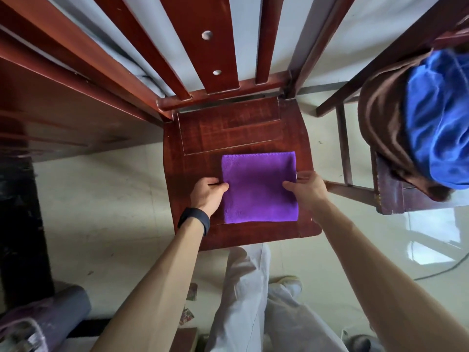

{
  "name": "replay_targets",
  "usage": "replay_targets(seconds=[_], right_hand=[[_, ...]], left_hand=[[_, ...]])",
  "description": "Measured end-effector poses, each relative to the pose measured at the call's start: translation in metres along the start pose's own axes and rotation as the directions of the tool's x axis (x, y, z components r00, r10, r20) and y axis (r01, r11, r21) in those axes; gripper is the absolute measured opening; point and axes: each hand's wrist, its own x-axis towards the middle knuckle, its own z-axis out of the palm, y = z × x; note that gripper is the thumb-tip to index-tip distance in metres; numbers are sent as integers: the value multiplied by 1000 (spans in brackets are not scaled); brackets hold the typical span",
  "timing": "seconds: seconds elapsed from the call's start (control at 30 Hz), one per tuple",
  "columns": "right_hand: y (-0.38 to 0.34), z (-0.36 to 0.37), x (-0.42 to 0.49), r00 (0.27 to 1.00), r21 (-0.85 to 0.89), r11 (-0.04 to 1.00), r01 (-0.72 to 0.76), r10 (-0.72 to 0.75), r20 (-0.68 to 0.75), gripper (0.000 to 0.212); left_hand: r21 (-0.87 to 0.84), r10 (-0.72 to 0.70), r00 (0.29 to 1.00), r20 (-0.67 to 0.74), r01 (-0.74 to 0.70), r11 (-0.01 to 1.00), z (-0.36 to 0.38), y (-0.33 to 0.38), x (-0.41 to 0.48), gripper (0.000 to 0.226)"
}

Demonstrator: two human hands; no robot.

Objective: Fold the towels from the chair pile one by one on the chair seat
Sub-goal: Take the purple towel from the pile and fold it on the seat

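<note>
As purple towel [258,186] lies on seat [228,128], left hand [206,196], right hand [308,189] pinch sides.

The purple towel [258,188] is plain; the chair seat [228,130] is red-brown wood streaked with darker grain. The blue towel [439,118] is bright, the brown towel [383,118] dark. The wristband [194,219] is black, the trousers [243,288] white, the floor [101,199] cream.

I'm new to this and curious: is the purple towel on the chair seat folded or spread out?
Folded, apparently: the purple towel lies as a small neat square on the chair seat. Layers: cannot tell.
</note>
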Motion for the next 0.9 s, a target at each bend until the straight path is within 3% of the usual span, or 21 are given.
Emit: replay_targets(seconds=[0.07,0.17,0.3,0.43,0.57,0.8,0.9], right_hand=[[1,-1,1,999,-42,999,18,-16,45,34],[4,-6,-3,995,-39,998,45,-41,94,9],[15,-17,-8,992,49,997,66,-71,100,19],[26,-49,-28,952,336,941,-21,-83,293,27],[42,-105,-67,881,447,892,-68,-157,446,39],[62,-252,-197,934,567,819,84,-264,242,49],[71,-335,-272,947,611,766,200,-312,82,52]], left_hand=[[-5,-16,999,49,16,1000,0,-1,3,44],[-70,28,991,130,-19,997,-2,8,-2,11],[-202,91,984,151,-60,978,-5,13,-11,25],[-343,131,946,296,-22,939,-12,22,-41,22],[-389,171,876,451,21,921,-12,37,-92,31],[-383,319,744,587,-92,919,25,110,-243,37],[-379,405,640,653,-187,906,49,161,-333,37]])
